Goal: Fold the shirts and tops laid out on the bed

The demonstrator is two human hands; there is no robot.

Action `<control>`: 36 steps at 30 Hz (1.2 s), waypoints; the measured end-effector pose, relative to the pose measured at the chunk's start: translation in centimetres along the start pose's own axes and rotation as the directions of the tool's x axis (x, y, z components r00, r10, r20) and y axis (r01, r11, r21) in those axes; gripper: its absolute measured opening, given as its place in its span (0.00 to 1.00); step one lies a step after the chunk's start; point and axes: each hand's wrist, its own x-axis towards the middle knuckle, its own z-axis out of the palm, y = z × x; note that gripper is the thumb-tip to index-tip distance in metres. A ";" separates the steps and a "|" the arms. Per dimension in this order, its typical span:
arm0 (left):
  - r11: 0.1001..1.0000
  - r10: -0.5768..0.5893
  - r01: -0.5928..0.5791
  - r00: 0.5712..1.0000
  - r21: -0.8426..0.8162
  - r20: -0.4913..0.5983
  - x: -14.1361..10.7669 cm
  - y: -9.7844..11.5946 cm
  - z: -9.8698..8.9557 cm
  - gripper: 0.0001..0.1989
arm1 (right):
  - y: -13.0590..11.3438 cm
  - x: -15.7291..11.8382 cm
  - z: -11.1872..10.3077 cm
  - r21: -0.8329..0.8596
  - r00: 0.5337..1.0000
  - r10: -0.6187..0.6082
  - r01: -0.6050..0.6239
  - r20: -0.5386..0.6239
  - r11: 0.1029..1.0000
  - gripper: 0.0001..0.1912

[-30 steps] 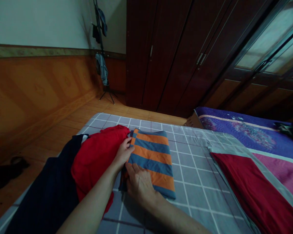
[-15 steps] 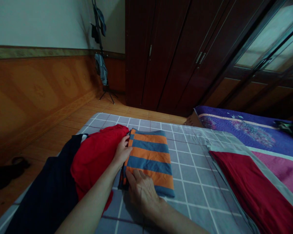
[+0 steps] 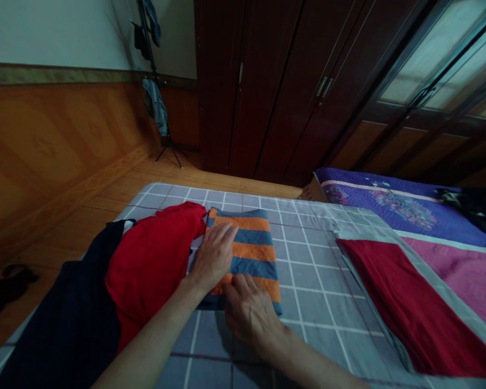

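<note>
A folded garment with orange and blue-grey stripes (image 3: pixel 253 252) lies flat on the checked grey sheet (image 3: pixel 308 302). Over its left part my left hand (image 3: pixel 214 258) rests with fingers stretched out, pointing up and right. My right hand (image 3: pixel 254 312) is at the garment's near edge, its fingertips resting on the cloth and slightly bent; its thumb is mostly hidden. Neither hand shows a grip on the fabric. Close to the left of my left hand is a rumpled red cloth (image 3: pixel 149 265), which lies partly over a dark navy garment (image 3: pixel 76 319).
On the right lies a folded dark red cloth (image 3: pixel 413 302) beside a purple and pink floral cover (image 3: pixel 372 189). A dark wooden wardrobe (image 3: pixel 259 92) stands beyond the bed. A coat stand (image 3: pixel 156 102) holding clothes is in the far left corner. A black item (image 3: pixel 8 289) lies on the floor.
My left hand has moved from the garment's left edge onto its top, fingers now flat. The dark flap at the left edge no longer shows. The view has shifted slightly.
</note>
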 end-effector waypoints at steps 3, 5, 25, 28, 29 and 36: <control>0.995 0.035 -0.052 0.982 0.090 0.184 -0.5 0.2 0.9 0.23 | 1.9 -1.8 0.1 -0.073 0.997 0.074 -0.073 0.000 0.995 0.13; 0.990 0.017 -0.056 0.958 0.129 0.285 -0.9 -0.3 1.6 0.25 | 3.3 -3.0 0.2 -0.083 0.993 0.117 -0.119 -0.019 0.989 0.15; 0.981 -0.014 -0.079 0.880 0.176 0.474 -1.4 3.4 -0.2 0.33 | 6.1 -6.4 -2.6 0.137 0.986 0.139 -0.125 -0.094 0.983 0.11; 0.981 0.017 -0.109 0.869 0.158 0.494 -1.8 4.1 0.5 0.38 | 5.7 -4.6 -2.8 0.241 0.984 0.051 -0.008 -0.173 0.970 0.12; 0.981 0.013 -0.111 0.858 0.162 0.514 -2.0 4.2 0.8 0.40 | 5.8 -3.9 -2.5 0.258 0.986 0.010 0.034 -0.169 0.966 0.15; 0.980 0.055 -0.140 0.873 0.141 0.486 -3.3 3.4 2.7 0.46 | 10.8 0.1 1.3 0.047 0.990 -0.138 0.137 0.012 0.989 0.38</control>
